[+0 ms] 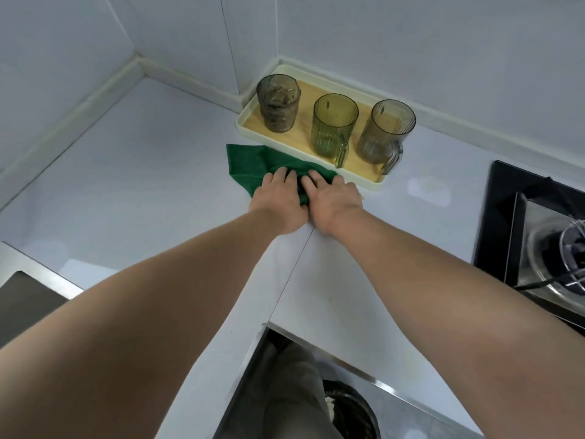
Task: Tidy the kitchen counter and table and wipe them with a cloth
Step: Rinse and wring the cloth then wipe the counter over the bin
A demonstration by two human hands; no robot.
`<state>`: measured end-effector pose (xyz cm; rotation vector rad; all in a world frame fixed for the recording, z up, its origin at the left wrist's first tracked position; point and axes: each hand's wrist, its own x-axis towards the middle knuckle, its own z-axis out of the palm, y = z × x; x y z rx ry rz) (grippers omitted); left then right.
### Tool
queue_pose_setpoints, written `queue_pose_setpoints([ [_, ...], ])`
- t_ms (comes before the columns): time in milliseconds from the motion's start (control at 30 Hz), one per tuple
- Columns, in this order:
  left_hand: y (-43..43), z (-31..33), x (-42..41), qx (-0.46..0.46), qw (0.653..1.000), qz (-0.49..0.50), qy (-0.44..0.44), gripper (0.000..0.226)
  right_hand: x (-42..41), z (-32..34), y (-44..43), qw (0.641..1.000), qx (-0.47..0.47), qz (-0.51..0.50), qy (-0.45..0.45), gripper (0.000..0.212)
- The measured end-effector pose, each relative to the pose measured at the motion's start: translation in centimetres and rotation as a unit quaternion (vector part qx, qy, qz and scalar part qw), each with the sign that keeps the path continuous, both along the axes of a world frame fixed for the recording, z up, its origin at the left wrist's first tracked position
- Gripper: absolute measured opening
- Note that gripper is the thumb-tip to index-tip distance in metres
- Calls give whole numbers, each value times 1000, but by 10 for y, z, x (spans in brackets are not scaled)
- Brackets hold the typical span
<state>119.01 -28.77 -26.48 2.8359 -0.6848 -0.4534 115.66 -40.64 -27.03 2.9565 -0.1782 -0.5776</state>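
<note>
Pressing a green cloth (248, 163) onto the white surface (142, 172), I am gripping it with my left hand (280, 201) and right hand (335, 202) side by side. My fingers are held close together, curling into its bunched folds. The cloth is lying against the front edge of the tray (245, 120) carrying three glasses (334, 122), and a stove (538, 236) is sitting at the far right.

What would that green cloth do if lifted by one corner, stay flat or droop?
Probably droop: the green cloth is bunched into folds between the left hand and right hand. It looks thin where it lies flat, so likely light. On the glossy counter it should slide easily.
</note>
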Motion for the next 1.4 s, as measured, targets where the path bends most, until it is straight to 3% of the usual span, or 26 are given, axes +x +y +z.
queue_pose_setpoints([
  [167, -13, 0, 4, 95, 991, -89, -4, 81, -8, 0, -11, 994, 67, -83, 7, 67],
  [367, -26, 7, 6, 102, 984, -143, 37, 75, -25, -4, -16, 968, 173, -179, -32, 62],
  [567, -25, 18, -10, 84, 982, -155, 71, 56, -50, 2, -5, 956, 204, -209, -26, 67],
  [867, 7, 17, -59, 57, 981, -169, 78, 46, -102, 18, 21, 974, 177, -139, -9, 52],
  [1000, 9, 22, -65, 7, 988, -141, 59, 35, -108, 28, 19, 983, 129, -116, -56, 37],
  [1133, 6, 24, -62, -11, 987, -150, 51, 61, -112, 36, 3, 989, 72, -125, -16, 32],
  [1267, -7, 16, -62, 40, 971, -235, 29, 79, -113, 30, -5, 979, 54, -191, 52, 45],
  [1400, -22, 7, -58, 42, 965, -260, -11, 68, -104, 23, -9, 959, 67, -267, 70, 68],
])
